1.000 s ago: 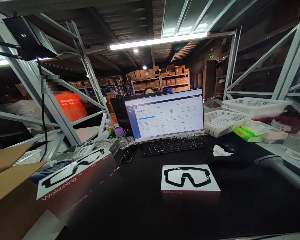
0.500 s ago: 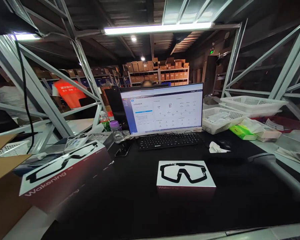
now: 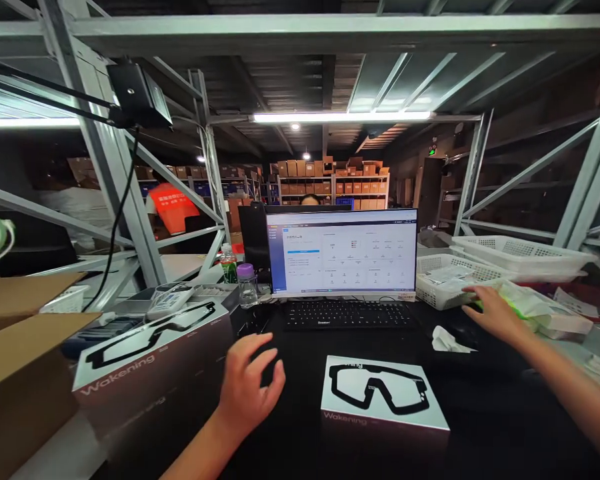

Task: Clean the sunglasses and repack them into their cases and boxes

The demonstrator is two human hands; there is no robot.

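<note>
My left hand (image 3: pixel 247 390) hovers over the black desk, fingers loosely spread and holding nothing, between a large Wakening goggles box (image 3: pixel 153 357) on the left and a small white Wakening box (image 3: pixel 380 397) lying flat on the right. My right hand (image 3: pixel 495 312) reaches far right with fingers stretched out, over a green packet (image 3: pixel 517 308) beside a white basket (image 3: pixel 443 283). It holds nothing. A black mouse (image 3: pixel 463 331) and a crumpled tissue (image 3: pixel 445 341) lie just below that hand.
A lit monitor (image 3: pixel 343 252) and black keyboard (image 3: pixel 349 313) stand at the back of the desk. A purple-capped bottle (image 3: pixel 247 283) and a green bottle (image 3: pixel 229 261) are left of them. An open cardboard carton (image 3: pixel 17 360) sits far left. A person in an orange vest (image 3: pixel 173 208) stands behind the racking.
Both my hands have come into view: the left over the desk centre, the right reaching toward the basket and packet. The view has tilted slightly.
</note>
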